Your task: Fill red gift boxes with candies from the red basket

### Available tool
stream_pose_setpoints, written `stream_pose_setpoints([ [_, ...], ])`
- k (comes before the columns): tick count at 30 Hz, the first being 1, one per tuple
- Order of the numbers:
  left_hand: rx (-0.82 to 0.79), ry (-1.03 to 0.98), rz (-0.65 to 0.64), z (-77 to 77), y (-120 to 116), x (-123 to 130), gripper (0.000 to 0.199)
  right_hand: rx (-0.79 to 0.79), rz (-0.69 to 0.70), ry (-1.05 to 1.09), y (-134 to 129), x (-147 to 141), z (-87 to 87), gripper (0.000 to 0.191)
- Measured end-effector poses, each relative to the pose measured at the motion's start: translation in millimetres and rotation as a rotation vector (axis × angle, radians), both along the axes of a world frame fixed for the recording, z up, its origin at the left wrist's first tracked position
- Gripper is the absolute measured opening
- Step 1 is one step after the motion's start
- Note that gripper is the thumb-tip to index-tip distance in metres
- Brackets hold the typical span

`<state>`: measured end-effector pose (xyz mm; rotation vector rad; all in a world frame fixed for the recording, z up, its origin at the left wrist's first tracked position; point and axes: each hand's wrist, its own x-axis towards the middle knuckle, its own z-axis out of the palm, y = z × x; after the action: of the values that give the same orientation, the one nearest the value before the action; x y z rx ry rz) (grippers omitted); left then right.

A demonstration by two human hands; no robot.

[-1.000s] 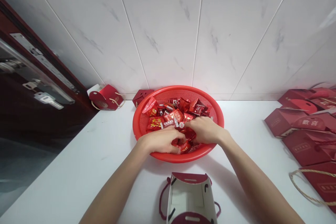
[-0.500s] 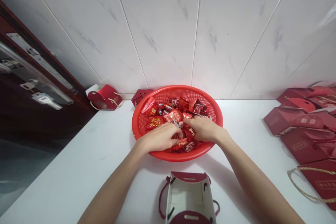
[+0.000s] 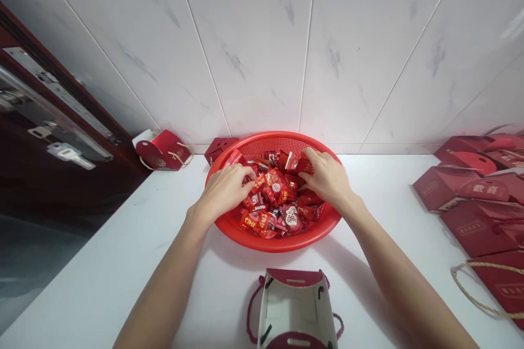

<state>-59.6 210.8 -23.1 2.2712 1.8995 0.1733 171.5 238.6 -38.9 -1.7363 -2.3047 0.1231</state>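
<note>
A red plastic colander [image 3: 276, 242] stands on the white table, filled with red-wrapped candies [image 3: 275, 185]. Over its left side, my left hand [image 3: 227, 188] has its fingers curled around a small wrapped candy [image 3: 259, 182] with gold lettering. My right hand [image 3: 329, 177] reaches in from the right, thumb and fingers closed on a dark red wrapped candy [image 3: 303, 166]. In front of the colander sits an uncovered gift box [image 3: 292, 311], pale inside, with dark red flaps and cord handles. I see its bare inner bottom.
Several dark red gift boxes [image 3: 466, 226] crowd the table's right side, some with rope handles. A red box [image 3: 164, 150] and a smaller dark red one [image 3: 219, 147] stand by the tiled wall [image 3: 249, 60]. Keys [image 3: 69, 154] hang from the dark door at left.
My hands have drawn apart, the left moving left and up, the right lifting slightly. More candies show in the colander's middle and front, their arrangement shifted. The gift box stays put.
</note>
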Motion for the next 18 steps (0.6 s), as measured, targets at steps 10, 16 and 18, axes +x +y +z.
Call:
stream_pose_setpoints([
  [10, 0.117, -0.153, -0.131, -1.8, -1.6, 2.7, 0.030, 0.123, 0.136, 0.134, 2.8, 3.5, -7.9, 0.064],
  [16, -0.406, -0.229, -0.516, -5.3, -13.0, 23.7, 0.026, -0.325, 0.602, 0.162, -9.2, 0.7, 3.2, 0.022],
  [18, -0.511, -0.180, -0.522, -8.9, -13.2, 26.0, 0.027, -0.558, 0.671, 0.100, -13.1, -2.6, 3.6, 0.021],
])
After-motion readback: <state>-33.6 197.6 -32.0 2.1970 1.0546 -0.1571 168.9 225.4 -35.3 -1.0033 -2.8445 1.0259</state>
